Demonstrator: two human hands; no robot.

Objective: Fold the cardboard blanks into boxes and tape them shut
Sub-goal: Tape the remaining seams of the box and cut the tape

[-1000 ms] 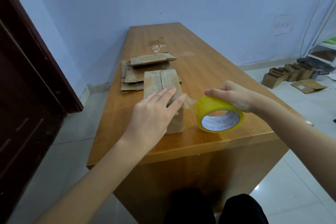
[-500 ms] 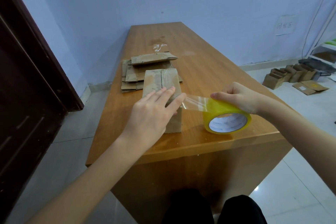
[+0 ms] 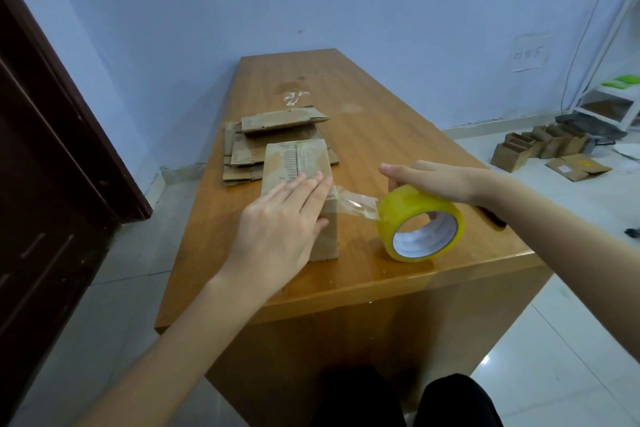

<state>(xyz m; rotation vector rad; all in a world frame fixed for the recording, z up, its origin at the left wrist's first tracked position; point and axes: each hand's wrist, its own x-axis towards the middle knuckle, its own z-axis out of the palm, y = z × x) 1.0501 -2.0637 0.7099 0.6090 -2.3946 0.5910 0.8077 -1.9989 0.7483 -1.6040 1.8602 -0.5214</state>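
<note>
Right hand [image 3: 438, 180] gripping tape roll [image 3: 420, 222], box [image 3: 299, 184] lengthwise away

Left hand [image 3: 282, 225] flat on box [image 3: 304, 163], right hand [image 3: 440, 180] gripping tape roll [image 3: 420, 222]

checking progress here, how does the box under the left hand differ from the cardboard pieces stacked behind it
The box is folded up into a standing block with height; the stacked blanks lie flat.
The box carries clear tape, with a strip running to the yellow tape roll in the right hand; I can't tell whether the blanks carry any.
The left hand presses flat on the box; nothing touches the blanks.
Both are brown cardboard on the wooden table.
</note>
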